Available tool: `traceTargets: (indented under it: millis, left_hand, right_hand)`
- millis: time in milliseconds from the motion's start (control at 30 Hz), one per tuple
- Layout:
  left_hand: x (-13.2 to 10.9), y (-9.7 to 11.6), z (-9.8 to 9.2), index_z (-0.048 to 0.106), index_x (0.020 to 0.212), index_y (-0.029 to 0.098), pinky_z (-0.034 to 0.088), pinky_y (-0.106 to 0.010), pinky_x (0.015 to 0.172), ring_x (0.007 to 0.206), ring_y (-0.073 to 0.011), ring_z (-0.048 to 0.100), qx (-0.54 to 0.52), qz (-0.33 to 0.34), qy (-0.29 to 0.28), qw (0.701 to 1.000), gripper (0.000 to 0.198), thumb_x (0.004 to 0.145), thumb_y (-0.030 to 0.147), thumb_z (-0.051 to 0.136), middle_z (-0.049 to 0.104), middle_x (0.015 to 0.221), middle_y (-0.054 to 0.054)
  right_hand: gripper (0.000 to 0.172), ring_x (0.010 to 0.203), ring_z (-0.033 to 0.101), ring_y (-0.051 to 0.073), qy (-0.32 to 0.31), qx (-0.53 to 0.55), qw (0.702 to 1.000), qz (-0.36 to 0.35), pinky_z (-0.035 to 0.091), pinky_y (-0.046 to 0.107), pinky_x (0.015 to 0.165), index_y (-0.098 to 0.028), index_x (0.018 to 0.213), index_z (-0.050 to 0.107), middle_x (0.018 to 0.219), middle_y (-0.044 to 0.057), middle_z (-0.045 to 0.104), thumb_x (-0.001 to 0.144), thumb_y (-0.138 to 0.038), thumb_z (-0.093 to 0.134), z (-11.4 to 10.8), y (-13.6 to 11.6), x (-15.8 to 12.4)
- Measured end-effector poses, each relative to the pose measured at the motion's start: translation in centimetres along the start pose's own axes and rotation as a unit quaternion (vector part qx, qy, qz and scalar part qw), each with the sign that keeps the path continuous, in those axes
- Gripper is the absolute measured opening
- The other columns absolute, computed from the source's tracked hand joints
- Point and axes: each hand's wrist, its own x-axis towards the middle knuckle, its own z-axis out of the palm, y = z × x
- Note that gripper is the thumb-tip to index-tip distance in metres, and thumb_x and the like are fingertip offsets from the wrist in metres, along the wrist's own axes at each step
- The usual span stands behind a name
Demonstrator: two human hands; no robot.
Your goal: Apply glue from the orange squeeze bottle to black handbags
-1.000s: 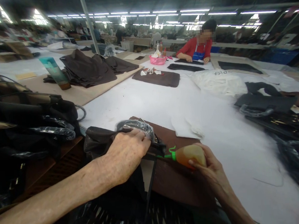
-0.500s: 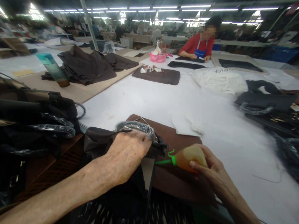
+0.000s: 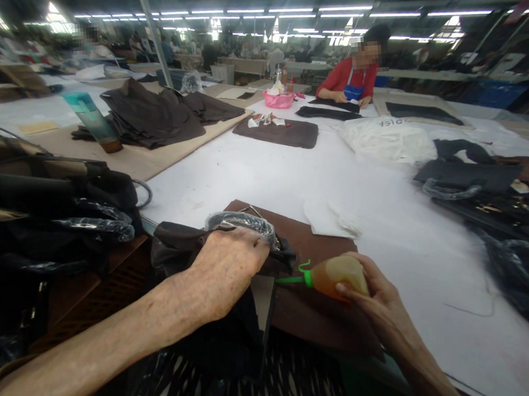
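Observation:
My left hand (image 3: 235,264) is closed on a black bag (image 3: 172,245), beside its plastic-wrapped handle (image 3: 243,221). A squeeze bottle (image 3: 337,276) with amber liquid and a green nozzle lies sideways in my right hand (image 3: 375,287), whose fingers wrap round it. The nozzle points left, its tip at the bag's edge just below my left fingers. Under the bag and bottle a brown sheet (image 3: 299,238) lies on the white table (image 3: 191,191). My left fingertips are hidden behind the hand.
Black bags (image 3: 54,208) crowd the left side, and more bags (image 3: 473,175) lie at the right. Behind are a teal-capped bottle (image 3: 94,123), dark cloth (image 3: 148,112), a white bag (image 3: 388,139) and a pink basket (image 3: 279,100). A person in red (image 3: 351,75) works across the table.
Both hands keep their holds with hardly any movement. The bottle has shifted very slightly, and the view has moved a little.

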Motion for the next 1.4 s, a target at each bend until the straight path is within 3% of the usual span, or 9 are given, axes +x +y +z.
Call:
traceTargets:
  millis: [167, 467, 833, 1067, 1400]
  left_hand:
    - [0.1, -0.1, -0.2, 0.055, 0.087, 0.016, 0.044, -0.032, 0.061, 0.076, -0.0220, 0.057, -0.001, 0.009, -0.010, 1.000, 0.024, 0.066, 0.004, 0.053, 0.062, 0.082, -0.006]
    - [0.1, -0.1, -0.2, 0.056, 0.081, 0.016, 0.043, -0.031, 0.056, 0.071, -0.0211, 0.058, 0.016, 0.019, -0.006, 1.000, 0.023, 0.063, 0.003, 0.053, 0.062, 0.076, -0.005]
    - [0.2, -0.1, 0.0, 0.054, 0.077, 0.017, 0.042, -0.032, 0.054, 0.071, -0.0218, 0.058, 0.031, 0.027, 0.012, 0.999, 0.020, 0.063, 0.004, 0.056, 0.062, 0.074, -0.004]
    - [0.2, 0.1, 0.0, 0.053, 0.075, 0.019, 0.034, -0.029, 0.050, 0.068, -0.0176, 0.055, 0.050, 0.022, 0.018, 0.998, 0.015, 0.066, 0.008, 0.059, 0.060, 0.068, -0.001]
    - [0.5, 0.2, 0.0, 0.056, 0.075, 0.019, 0.035, -0.029, 0.053, 0.069, -0.0163, 0.054, 0.057, 0.015, 0.011, 0.998, 0.014, 0.067, 0.008, 0.059, 0.063, 0.072, -0.001]
  right_hand:
    - [0.057, 0.066, 0.053, 0.019, 0.010, 0.034, 0.999, 0.041, 0.049, 0.026, 0.045, -0.023, 0.112, 0.049, 0.087, 0.000, 0.059, 0.065, -0.044, 0.073, 0.0, -0.5, -0.2]
    - [0.047, 0.066, 0.054, 0.019, -0.009, 0.029, 0.999, 0.029, 0.049, 0.025, 0.046, -0.025, 0.109, 0.051, 0.084, -0.002, 0.059, 0.069, -0.038, 0.071, 0.5, 0.2, -0.3]
    - [0.057, 0.056, 0.053, 0.018, -0.066, 0.055, 0.994, 0.070, 0.045, 0.026, 0.042, -0.024, 0.111, 0.046, 0.079, -0.002, 0.058, 0.064, -0.040, 0.074, 0.2, 0.2, -1.1]
    - [0.058, 0.050, 0.052, 0.015, -0.102, 0.084, 0.987, 0.088, 0.041, 0.024, 0.041, -0.024, 0.114, 0.043, 0.075, -0.003, 0.058, 0.068, -0.039, 0.074, -0.4, 0.8, -2.3]
    - [0.057, 0.051, 0.054, 0.018, -0.119, 0.130, 0.980, 0.088, 0.041, 0.024, 0.040, -0.022, 0.113, 0.044, 0.068, -0.002, 0.060, 0.067, -0.036, 0.074, -0.2, 0.9, -4.3]
